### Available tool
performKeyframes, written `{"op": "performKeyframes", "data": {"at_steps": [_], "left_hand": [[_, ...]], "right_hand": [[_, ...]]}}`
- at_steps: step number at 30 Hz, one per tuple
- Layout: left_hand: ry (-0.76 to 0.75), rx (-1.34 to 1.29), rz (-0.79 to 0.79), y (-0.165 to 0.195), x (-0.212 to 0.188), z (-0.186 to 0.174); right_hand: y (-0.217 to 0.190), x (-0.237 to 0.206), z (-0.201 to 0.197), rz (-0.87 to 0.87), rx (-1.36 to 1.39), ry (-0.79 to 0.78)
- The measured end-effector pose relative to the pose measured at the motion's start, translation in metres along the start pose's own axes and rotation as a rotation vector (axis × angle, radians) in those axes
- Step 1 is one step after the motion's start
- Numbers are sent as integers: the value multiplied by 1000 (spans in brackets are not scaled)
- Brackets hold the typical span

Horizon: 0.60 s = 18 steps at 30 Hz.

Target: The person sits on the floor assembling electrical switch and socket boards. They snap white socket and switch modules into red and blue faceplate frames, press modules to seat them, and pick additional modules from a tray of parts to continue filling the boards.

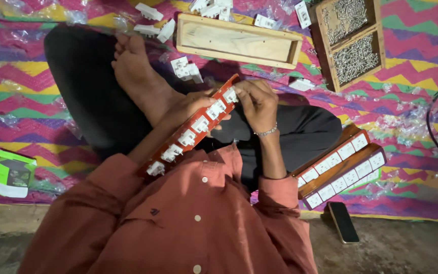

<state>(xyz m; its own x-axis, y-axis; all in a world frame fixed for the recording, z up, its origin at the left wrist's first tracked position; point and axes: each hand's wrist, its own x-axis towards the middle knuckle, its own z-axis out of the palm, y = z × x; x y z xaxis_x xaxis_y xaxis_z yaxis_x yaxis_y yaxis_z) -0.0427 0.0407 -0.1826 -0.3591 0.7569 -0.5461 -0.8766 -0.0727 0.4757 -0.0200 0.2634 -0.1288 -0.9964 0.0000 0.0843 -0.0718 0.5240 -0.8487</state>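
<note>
Left hand (186, 109) grips red switch panel (191, 129) from beneath, tilting it over lap for access. Right hand (257, 101) pinches closed on white switch module (230, 95) at panel's upper end. 2 finished panels (340, 167) lie at right on patterned mat (26, 96); screw tray (351, 43) within reach.

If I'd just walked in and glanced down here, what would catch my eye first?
Probably the long red-brown board studded with white sockets, held slantwise in the lap: the left hand supports it while the right hand works at its top end. Next, the bright zigzag mat underneath, and the wooden tray of metal screws at the upper right.
</note>
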Motion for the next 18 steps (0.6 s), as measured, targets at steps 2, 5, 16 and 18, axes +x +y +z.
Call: {"op": "performKeyframes", "data": {"at_steps": [2,5,16,18], "left_hand": [[32,5,-26,2,-4,0],[30,-28,-43,4,-12,1],[132,-4,-29,22,-48,1],[154,35,-45,25,-55,-1]], "right_hand": [[-2,-2,6,43,21,7],[-6,-5,14,79,57,10],[-27,-6,46,197,97,2],[-31,-5,50,247,162,-5]]}}
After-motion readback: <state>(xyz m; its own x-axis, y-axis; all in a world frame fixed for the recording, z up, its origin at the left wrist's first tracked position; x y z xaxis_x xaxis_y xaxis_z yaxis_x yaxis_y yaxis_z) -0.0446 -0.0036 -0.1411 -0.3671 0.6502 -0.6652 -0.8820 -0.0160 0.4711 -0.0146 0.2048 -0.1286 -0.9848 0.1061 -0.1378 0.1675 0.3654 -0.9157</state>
